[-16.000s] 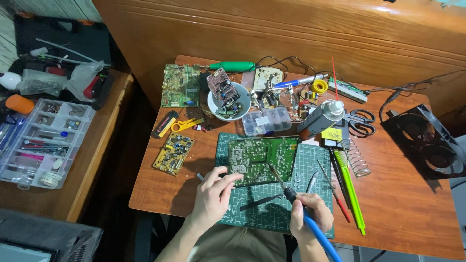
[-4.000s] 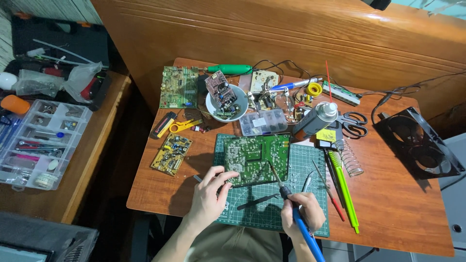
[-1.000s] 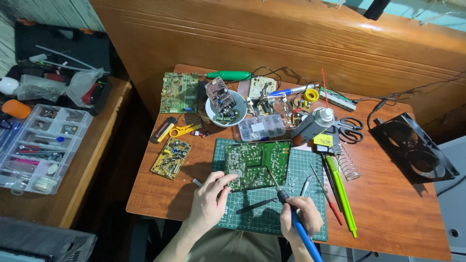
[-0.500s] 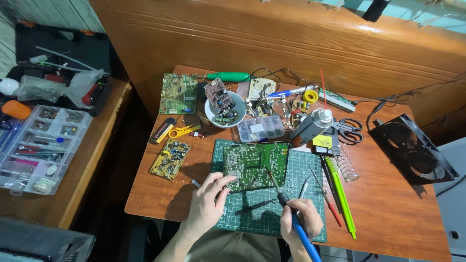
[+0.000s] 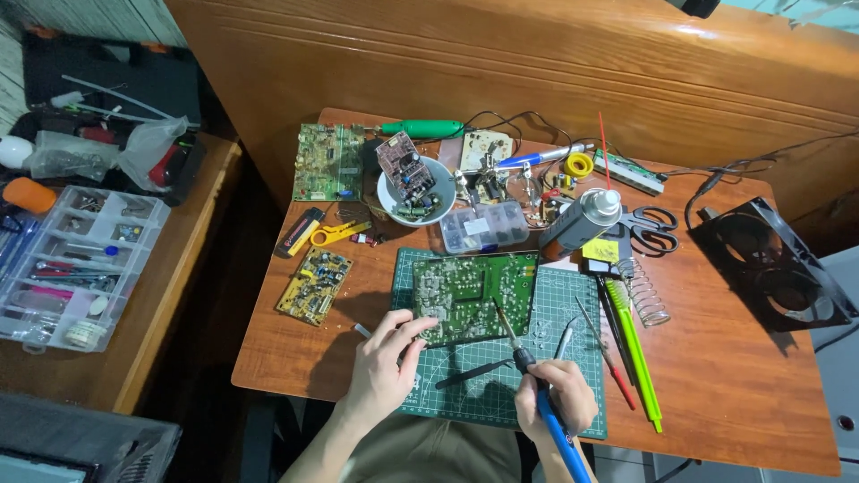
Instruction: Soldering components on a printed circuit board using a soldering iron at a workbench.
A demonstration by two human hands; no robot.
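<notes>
A green circuit board lies on a green cutting mat in the middle of a wooden table. My left hand rests at the board's near-left corner, fingers touching its edge and pinching a thin strand of solder wire. My right hand grips a blue-handled soldering iron, whose tip points at the board's near-right part.
Behind the mat stand a white bowl of parts, a clear parts box, a spray can, scissors, other boards. A coil stand and green tool lie right; black fan far right. Organiser tray left.
Both hands have kept their grip and place at the board. Only the camera view has shifted slightly; the iron tip stays on the board's near-right area.
</notes>
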